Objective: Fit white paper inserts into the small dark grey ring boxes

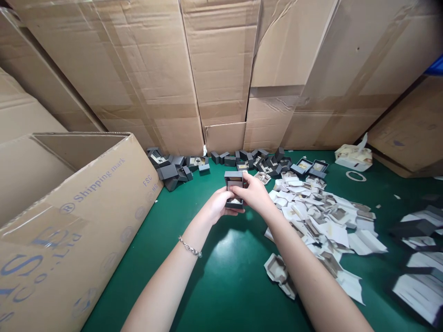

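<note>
A small dark jewelry box (234, 175) stands with its lid raised between my two hands, above the green table. My left hand (221, 203) is closed around the lower part of the box, with fingers beneath it and the thumb at its front. At the box's right side, my right hand (254, 191) grips the lid edge with its fingers, while the thumb reaches inside, against a greyish insert (234, 184). Something pale shows in the base, too small to make out. Part of the interior is hidden by the thumbs.
Several dark boxes (169, 171) lie along the back, some open. White paper and insert pieces (311, 207) are heaped on the right. A large carton (104, 193) stands at left, a tissue pack (353, 158) and tape ring (356, 176) at back right. Cardboard (221, 69) walls the far side.
</note>
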`<state>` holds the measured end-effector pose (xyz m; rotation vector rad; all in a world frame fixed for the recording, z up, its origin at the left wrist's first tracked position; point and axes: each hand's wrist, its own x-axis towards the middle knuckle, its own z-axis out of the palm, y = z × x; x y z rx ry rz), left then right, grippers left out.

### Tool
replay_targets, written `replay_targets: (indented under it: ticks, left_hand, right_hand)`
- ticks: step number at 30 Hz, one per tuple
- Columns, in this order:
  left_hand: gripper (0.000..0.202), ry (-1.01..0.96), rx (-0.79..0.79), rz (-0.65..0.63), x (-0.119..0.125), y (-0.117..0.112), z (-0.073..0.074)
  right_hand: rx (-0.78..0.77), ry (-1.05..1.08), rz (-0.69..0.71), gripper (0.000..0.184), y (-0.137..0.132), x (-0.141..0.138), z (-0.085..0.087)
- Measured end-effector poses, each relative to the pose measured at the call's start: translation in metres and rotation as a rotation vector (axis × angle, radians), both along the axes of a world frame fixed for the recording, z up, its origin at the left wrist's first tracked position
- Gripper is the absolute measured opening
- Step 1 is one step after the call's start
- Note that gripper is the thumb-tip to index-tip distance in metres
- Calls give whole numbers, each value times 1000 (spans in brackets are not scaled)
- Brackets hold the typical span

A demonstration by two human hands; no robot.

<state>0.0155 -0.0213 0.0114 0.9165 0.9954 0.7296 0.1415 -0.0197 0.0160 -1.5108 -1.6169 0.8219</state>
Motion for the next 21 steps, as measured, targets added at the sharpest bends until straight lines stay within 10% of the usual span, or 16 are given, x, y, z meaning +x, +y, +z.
replay_targets:
  ticks: [21]
  left_hand:
    - [15,167,63,-68,-5,2,-2]
  right_hand:
    - [134,-459,-31,20,2,6,2]
